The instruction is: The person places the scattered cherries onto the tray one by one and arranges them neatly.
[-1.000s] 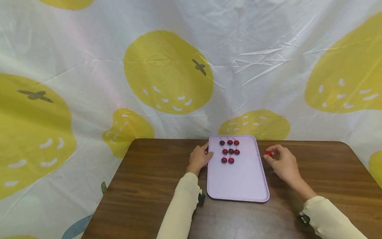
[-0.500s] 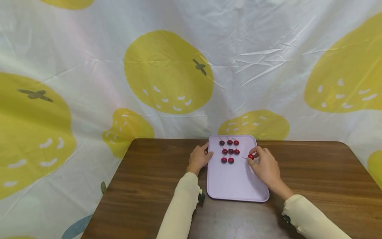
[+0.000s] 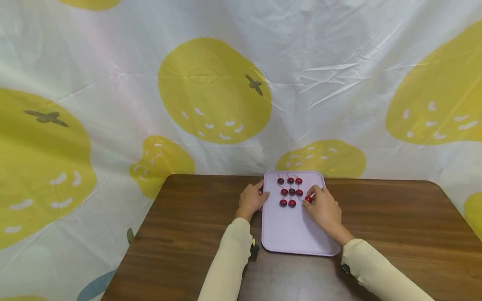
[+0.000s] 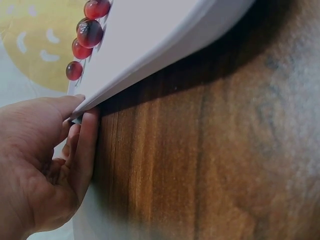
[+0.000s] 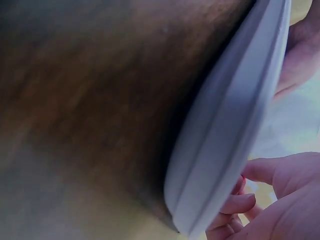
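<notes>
A light purple tray lies on the table with several dark red cherries in rows on its far half. My left hand holds the tray's left rim, its thumb on top and fingers against the outer side, as the left wrist view of the hand shows. Over the tray, my right hand pinches a bright red cherry between thumb and fingers, right of the nearest row, its stem pointing left. In the right wrist view, the tray's wall mostly hides this cherry.
The tray stands on a brown wood-grain table with rounded far corners. Right behind the table's back edge hangs a white curtain printed with yellow fruit. Small dark devices sit at both sleeve cuffs.
My right hand has carried the cherry leftward, from beyond the tray's right edge to beside the nearest row of cherries. The left hand keeps its place on the rim.
</notes>
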{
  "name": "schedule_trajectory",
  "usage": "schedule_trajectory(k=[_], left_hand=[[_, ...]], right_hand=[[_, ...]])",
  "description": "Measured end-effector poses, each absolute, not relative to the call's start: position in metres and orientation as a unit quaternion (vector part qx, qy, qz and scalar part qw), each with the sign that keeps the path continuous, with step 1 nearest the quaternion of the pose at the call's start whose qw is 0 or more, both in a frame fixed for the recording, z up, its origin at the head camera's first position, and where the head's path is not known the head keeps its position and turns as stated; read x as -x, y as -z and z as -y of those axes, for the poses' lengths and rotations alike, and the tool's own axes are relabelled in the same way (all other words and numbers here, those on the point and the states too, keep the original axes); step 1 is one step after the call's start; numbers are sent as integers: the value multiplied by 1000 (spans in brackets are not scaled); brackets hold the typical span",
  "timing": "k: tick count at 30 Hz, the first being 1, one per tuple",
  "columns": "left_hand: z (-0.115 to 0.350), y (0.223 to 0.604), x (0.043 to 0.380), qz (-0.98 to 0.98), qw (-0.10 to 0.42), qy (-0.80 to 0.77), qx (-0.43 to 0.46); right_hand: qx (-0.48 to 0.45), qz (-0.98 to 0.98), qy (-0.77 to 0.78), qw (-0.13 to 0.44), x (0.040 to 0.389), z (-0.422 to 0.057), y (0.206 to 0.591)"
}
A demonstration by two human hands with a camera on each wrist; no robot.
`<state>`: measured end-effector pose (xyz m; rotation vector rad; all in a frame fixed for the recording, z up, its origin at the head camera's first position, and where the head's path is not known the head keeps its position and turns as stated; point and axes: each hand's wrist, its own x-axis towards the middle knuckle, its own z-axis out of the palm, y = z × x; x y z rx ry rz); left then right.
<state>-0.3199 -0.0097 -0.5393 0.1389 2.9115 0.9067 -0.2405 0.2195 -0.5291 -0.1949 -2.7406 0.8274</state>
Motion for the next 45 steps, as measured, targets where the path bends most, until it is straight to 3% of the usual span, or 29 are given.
schedule_trajectory(k=[16, 33, 45], left_hand=[[9, 538, 317, -953, 38, -296, -47], [11, 538, 320, -956, 24, -286, -61], [11, 541, 319, -956, 26, -287, -60]], right_hand=[[86, 951, -282, 94, 248, -212, 536], [87, 950, -284, 97, 249, -209, 535], [78, 952, -289, 56, 221, -219, 515]])
